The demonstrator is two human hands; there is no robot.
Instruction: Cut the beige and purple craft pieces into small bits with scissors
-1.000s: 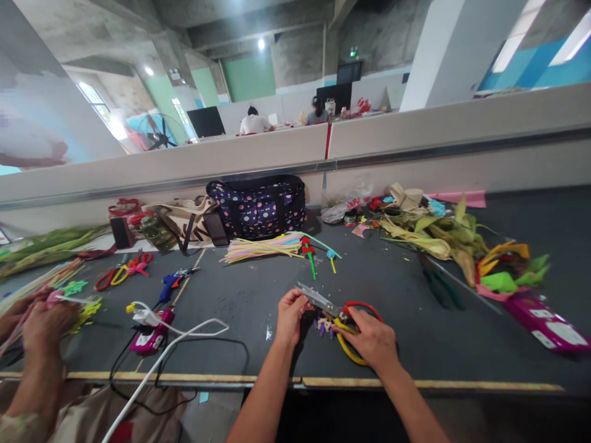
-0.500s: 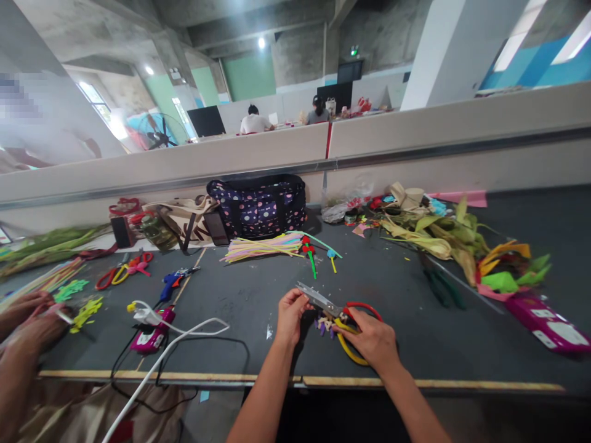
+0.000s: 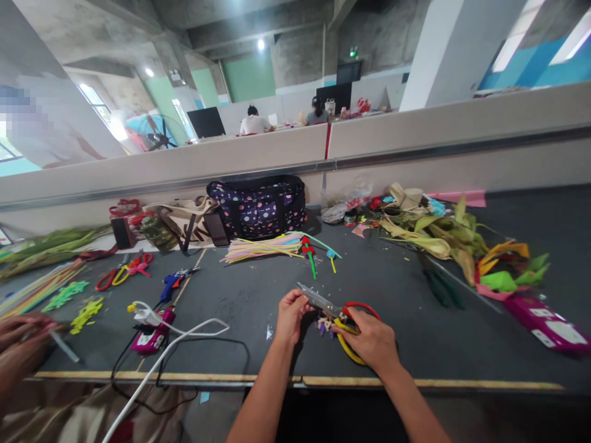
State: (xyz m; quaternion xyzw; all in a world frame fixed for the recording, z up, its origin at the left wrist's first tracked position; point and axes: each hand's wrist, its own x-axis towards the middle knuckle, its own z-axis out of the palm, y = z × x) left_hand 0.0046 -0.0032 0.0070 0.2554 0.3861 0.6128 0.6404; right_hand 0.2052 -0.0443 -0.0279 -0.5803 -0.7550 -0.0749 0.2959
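In the head view, the right hand (image 3: 376, 341) had its fingers clamped on one pair of metal scissors with red and yellow handles (image 3: 327, 306), near centre over the dark grey table (image 3: 258, 277). The left hand (image 3: 292, 315) kept its fingers bunched beside the blades, contents indiscernible. Two magenta boxes (image 3: 549, 324) lay left and right.

From here I see scissors (image 3: 336, 311) with smooth metal blades (image 3: 318, 299) and smooth handles (image 3: 349, 353) (plastic, by their look); the table (image 3: 221, 363) is matt, the spotted bag (image 3: 261, 209) cloth, the husks (image 3: 427, 245) papery.
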